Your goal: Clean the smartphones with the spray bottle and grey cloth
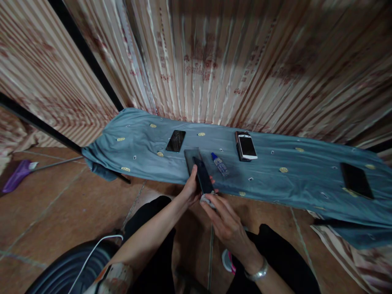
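In front of me, my left hand (192,188) is closed around a dark smartphone (203,176), thumb along one side and fingertips showing at the other. The phone is tilted, its lower end towards me. At that end my right hand (226,218) pinches a small whitish cloth (207,200) against the phone. Just beyond the held phone lies a dark flat thing (190,158), partly blurred, so its kind is unclear. Beside them on the blue tablecloth (269,181) is a small clear bottle (220,165) with a blue cap and a blue label.
A black smartphone (176,141) lies at the left, a white smartphone (247,147) on a box at the middle right, a dark tablet-like device (357,180) far right. A striped curtain (202,61) hangs behind. A purple broom (17,176) and a black stool (79,269) stand left.
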`<state>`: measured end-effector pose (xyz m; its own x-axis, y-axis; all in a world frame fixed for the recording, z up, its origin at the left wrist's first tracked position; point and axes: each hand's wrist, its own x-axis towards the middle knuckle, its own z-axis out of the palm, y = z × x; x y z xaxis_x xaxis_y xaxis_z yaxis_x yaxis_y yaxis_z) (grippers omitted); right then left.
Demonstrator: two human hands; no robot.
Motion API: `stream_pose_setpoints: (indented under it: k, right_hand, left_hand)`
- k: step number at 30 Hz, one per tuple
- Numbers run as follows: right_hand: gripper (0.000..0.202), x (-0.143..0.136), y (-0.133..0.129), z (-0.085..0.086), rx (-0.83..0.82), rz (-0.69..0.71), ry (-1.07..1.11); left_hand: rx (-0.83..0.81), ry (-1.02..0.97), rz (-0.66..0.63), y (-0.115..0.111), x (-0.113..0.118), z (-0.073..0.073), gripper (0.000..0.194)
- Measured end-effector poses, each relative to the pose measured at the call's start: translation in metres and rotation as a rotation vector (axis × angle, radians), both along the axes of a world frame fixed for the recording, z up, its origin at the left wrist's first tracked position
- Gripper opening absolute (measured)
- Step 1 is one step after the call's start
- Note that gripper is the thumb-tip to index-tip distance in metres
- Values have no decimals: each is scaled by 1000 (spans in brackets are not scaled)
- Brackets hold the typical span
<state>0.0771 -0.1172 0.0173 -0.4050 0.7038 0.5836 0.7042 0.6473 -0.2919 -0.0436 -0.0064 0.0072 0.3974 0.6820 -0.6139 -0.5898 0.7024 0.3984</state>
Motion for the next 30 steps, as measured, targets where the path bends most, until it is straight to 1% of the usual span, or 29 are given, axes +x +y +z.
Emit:
stream_pose_setpoints:
  k: [6,12,15,18,22,26,30]
  right_hand:
    - [46,3,5,-5,18,-14,16]
    - [41,11,7,-11,1,-21,-19]
    - [40,17,9,-15,-18,-45,-38]
    - [41,25,12,-16,-7,-92,22]
    - [43,33,22,-9,1,-220,207]
    - [40,31,36,1,-27,-352,347]
    - [42,27,49,5,-47,-348,306]
  left_hand:
    - [24,-28,-12,-3,1,6,61]
    - [63,-36,4,0,-7,8,64]
    - [58,-33,17,3,-12,11,65]
    - [66,-1,8,1,-13,16,64]
    - [108,81,-85,-8,-9,17,60]
    - [141,141,-209,-24,5,10,52]
    - [187,231,-274,-38,16,3,40]
